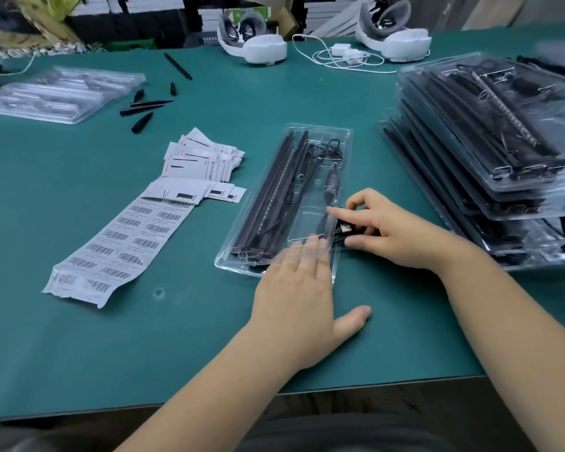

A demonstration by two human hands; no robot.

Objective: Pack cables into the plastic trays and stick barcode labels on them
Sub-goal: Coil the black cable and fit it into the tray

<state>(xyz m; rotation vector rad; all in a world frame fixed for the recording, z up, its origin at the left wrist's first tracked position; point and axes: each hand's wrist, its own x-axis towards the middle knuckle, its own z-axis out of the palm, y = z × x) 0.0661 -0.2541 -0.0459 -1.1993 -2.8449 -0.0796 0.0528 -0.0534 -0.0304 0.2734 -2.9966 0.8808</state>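
Green table [79,337]. Clear tray [346,135] full of black rods. Left hand [294,305] flat on tray's near end. Right hand [395,230] pinching black cable plug [344,228] at tray's edge. Barcode labels [118,249] lying nearby.

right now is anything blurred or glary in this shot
Head view: the left hand has motion-smeared fingertips over the clear plastic tray; the right hand, pinching the black cable plug, is sharp; glare streaks the stacked packed trays; wide-angle bending curves the green table edge.
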